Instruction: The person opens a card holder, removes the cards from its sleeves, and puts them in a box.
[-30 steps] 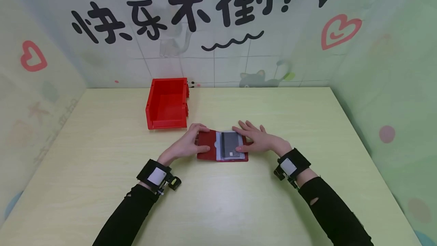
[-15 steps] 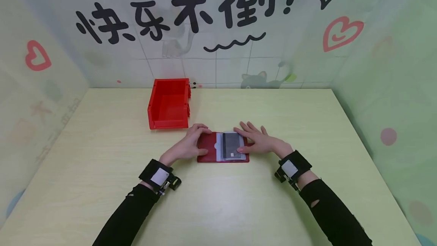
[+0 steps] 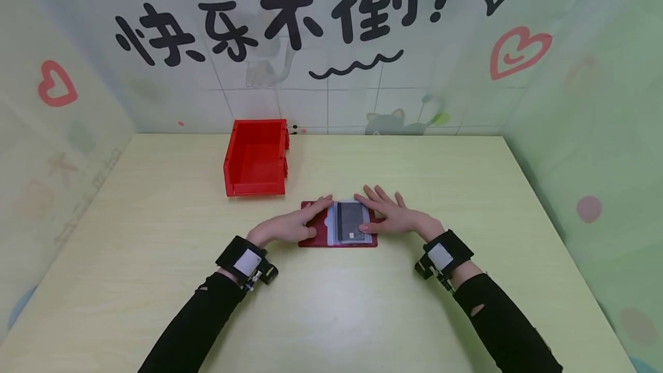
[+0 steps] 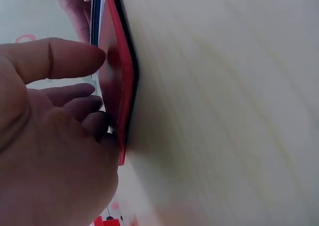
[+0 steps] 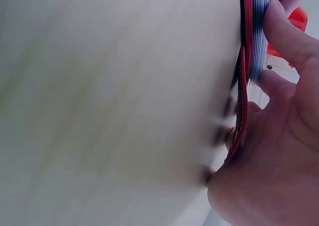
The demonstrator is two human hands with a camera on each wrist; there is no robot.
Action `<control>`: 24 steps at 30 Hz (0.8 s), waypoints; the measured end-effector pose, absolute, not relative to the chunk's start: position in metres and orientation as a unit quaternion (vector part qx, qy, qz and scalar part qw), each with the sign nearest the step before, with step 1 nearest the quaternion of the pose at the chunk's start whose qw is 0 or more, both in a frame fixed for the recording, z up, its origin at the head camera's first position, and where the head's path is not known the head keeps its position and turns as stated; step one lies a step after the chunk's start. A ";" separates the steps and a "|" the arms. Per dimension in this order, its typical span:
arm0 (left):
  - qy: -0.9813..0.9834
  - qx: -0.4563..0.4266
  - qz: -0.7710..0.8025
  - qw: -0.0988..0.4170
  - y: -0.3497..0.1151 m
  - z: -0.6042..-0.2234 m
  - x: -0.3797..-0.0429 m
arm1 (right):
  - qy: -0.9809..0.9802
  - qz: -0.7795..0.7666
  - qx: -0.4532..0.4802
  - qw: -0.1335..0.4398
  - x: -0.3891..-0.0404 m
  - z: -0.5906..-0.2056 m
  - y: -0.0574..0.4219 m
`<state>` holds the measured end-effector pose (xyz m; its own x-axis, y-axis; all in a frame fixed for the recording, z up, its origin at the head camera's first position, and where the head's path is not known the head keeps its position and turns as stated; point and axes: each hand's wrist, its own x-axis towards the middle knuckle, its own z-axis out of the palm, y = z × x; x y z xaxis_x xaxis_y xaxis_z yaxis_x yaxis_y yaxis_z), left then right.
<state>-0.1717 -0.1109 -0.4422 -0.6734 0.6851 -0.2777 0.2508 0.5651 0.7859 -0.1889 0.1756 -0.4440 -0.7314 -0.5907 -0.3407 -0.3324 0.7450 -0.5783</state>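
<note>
Fingers of L hand (image 3: pixel 290 225) extended, laid over L side of opened red card wallet (image 3: pixel 321 232), ctr of frame; 0.5 s ago they were bent at its upper L edge. R hand (image 3: pixel 395 216): fingers spread wide, thumb on R edge of grey card (image 3: pixel 348 220), unchanged. Red bin (image 3: pixel 256 163), upper L of ctr, unmoved.
</note>
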 end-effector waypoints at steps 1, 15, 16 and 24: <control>0.833 0.279 0.370 0.301 -0.110 -0.442 -0.172 | 0.897 -0.246 -0.258 0.262 -0.189 -0.444 0.176; 0.887 0.269 0.320 0.196 -0.086 -0.439 -0.168 | 0.898 -0.236 -0.262 0.264 -0.190 -0.445 0.176; 0.887 0.265 0.326 0.189 -0.085 -0.438 -0.168 | 0.898 -0.237 -0.262 0.264 -0.190 -0.444 0.175; 0.887 0.225 0.369 0.162 -0.075 -0.436 -0.175 | 0.903 -0.228 -0.258 0.258 -0.187 -0.440 0.173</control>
<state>-0.1748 -0.0747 -0.4358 -0.8464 0.5187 -0.1207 0.2805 0.6268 0.7269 -0.1874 0.1734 -0.4403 -0.7338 -0.5835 -0.3480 -0.3484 0.7630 -0.5445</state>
